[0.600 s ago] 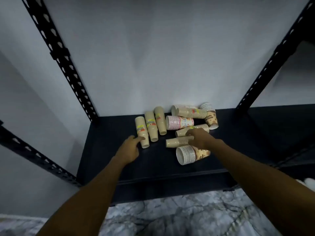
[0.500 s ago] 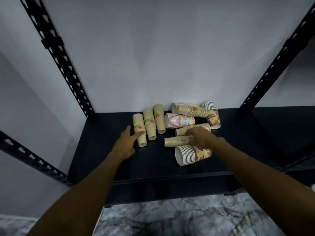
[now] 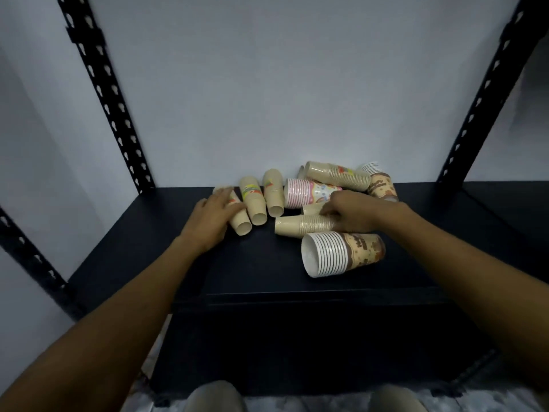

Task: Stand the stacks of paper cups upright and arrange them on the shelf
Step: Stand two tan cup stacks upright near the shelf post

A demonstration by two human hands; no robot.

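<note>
Head view: over the last half second the left hand [image 3: 212, 221] has gone from reaching toward the leftmost tan stack [image 3: 237, 215] to lying over it, fingers spread across its top and side. They look laid on rather than wrapped round, so I read this as a hold just forming, not a firm grasp. The right hand [image 3: 350, 214] has stayed on the plain tan stack [image 3: 303, 226] in the middle of the heap, fingers curled on its far end in a grip.

Every stack is lying on its side on the dark shelf [image 3: 252, 272]. Two more tan stacks [image 3: 254, 203] sit just right of the left hand. A pink-striped stack [image 3: 306, 193] lies behind the right hand. Another tan one [image 3: 338, 175] rests against the back wall, with a brown-printed stack [image 3: 381, 184] at far right. A wide white-rimmed stack [image 3: 341, 252] lies nearest.

None stands upright yet, so the task is at its start. Both hands now seem placed to tip a stack up each.
</note>
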